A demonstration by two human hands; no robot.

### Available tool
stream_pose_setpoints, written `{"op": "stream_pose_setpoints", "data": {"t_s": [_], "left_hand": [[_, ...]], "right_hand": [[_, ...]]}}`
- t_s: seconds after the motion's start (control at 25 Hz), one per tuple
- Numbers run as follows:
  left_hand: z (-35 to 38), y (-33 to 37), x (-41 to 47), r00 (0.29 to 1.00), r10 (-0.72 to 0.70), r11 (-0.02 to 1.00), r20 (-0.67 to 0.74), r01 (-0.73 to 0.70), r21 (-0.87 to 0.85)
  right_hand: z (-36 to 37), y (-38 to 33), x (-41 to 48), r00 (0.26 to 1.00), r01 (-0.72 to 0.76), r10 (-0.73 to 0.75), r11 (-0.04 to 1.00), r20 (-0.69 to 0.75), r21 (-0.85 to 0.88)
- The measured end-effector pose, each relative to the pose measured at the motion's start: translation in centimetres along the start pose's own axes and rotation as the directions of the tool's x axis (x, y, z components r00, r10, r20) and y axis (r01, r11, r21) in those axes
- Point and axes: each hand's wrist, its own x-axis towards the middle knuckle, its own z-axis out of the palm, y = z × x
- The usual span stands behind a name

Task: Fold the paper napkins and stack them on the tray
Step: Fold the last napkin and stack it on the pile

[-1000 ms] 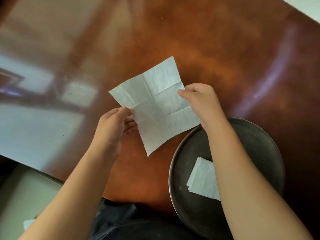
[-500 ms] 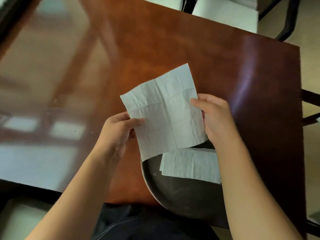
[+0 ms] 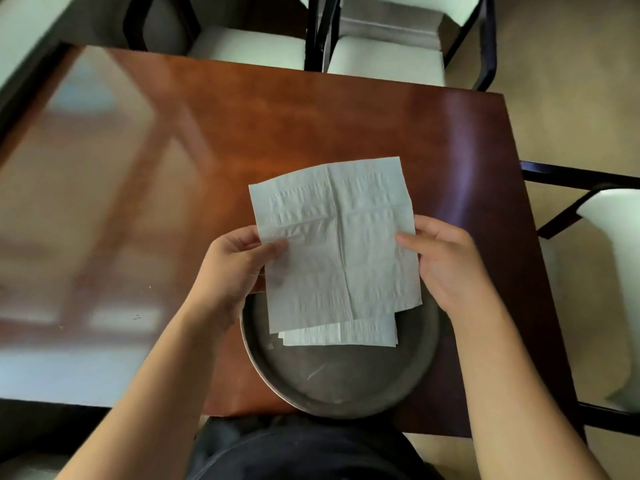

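An unfolded white paper napkin [image 3: 336, 244] with crease lines is held up flat above the table. My left hand [image 3: 235, 268] pinches its left edge and my right hand [image 3: 446, 268] pinches its right edge. Beneath it a round dark metal tray [image 3: 339, 382] sits at the near edge of the table. A folded white napkin [image 3: 343, 334] lies on the tray; the held napkin hides its upper part.
The reddish-brown glossy wooden table [image 3: 242, 133] stretches away to the left. Chairs with pale seats stand at the far side [image 3: 384, 60] and on the right [image 3: 609, 289]. My dark-clothed lap [image 3: 294, 448] is just below the tray.
The view has tilted up, bringing the far chairs into sight. The napkin has turned squarer to me and now hangs over the tray, with both hands holding its side edges.
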Motion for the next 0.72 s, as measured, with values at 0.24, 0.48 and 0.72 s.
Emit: {"op": "stream_pose_setpoints", "data": {"t_s": [0.24,0.48,0.72], "left_hand": [[1.1,-0.2,-1.8,0.995,0.081,0.991,0.051,-0.086,0.104],[1.2,-0.7,-2.6,0.991,0.112,0.982,0.071,-0.121,0.145],[1.1,-1.4,-2.7,0.992,0.066,0.997,0.108,-0.071,0.039]], "right_hand": [[-2.5,0.5,-1.3,0.999,0.034,-0.035,0.997,0.013,0.072],[-4.2,0.4,-2.9,0.996,0.008,-0.009,1.000,0.090,0.012],[-4.9,0.8,-3.5,0.988,-0.035,0.024,0.997,0.154,0.066]]}}
